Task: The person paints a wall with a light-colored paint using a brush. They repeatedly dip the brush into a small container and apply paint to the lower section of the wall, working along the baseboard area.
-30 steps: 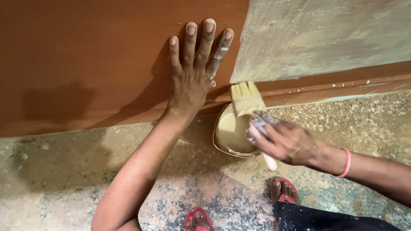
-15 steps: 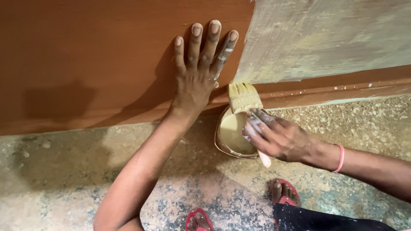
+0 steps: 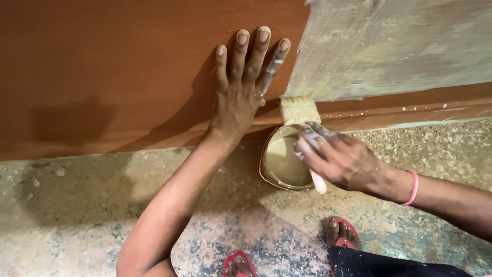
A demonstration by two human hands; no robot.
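My left hand lies flat against a red-brown wall, fingers spread and pointing up, with pale paint smears on one finger. My right hand grips a flat paintbrush by its light handle. The cream-loaded bristles touch the wall at the lower edge of a pale painted patch. Directly below the brush, a small round tin of cream paint sits on the floor against the wall's base. A pink band circles my right wrist.
The floor is speckled stone, stained with paint dust. My two feet in red sandals show at the bottom edge. A raised skirting strip runs along the wall's foot, dotted with pale drips.
The brush has risen from just above the tin to the wall, meeting the bottom edge of the pale patch. My left hand has stayed flat on the wall.
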